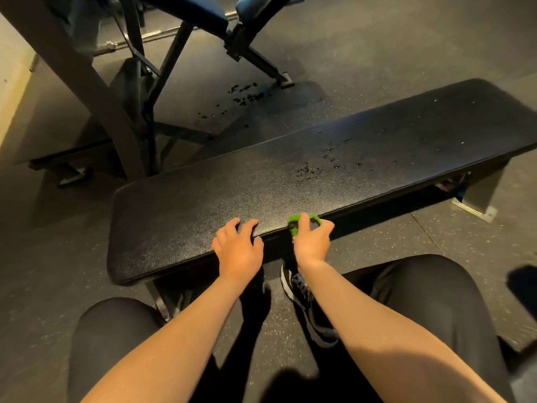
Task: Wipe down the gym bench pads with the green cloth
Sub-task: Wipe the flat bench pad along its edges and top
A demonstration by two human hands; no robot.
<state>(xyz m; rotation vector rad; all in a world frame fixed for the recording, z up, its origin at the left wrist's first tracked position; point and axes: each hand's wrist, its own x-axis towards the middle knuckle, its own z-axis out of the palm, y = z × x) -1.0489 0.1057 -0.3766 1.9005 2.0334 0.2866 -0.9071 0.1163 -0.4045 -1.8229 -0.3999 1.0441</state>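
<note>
A long black flat bench pad (290, 175) runs from lower left to upper right. Wet droplets (328, 158) speckle its middle and right part. My right hand (312, 242) grips a small bunched green cloth (295, 221) at the pad's near edge. My left hand (238, 248) rests beside it on the same edge, fingers curled over the pad and holding nothing.
Behind the bench stand a dark steel rack frame (96, 91) and a blue padded incline bench (203, 21). Dark droplets (241, 96) spot the rubber floor between them. My knees and a black-and-white shoe (308, 309) sit under my arms.
</note>
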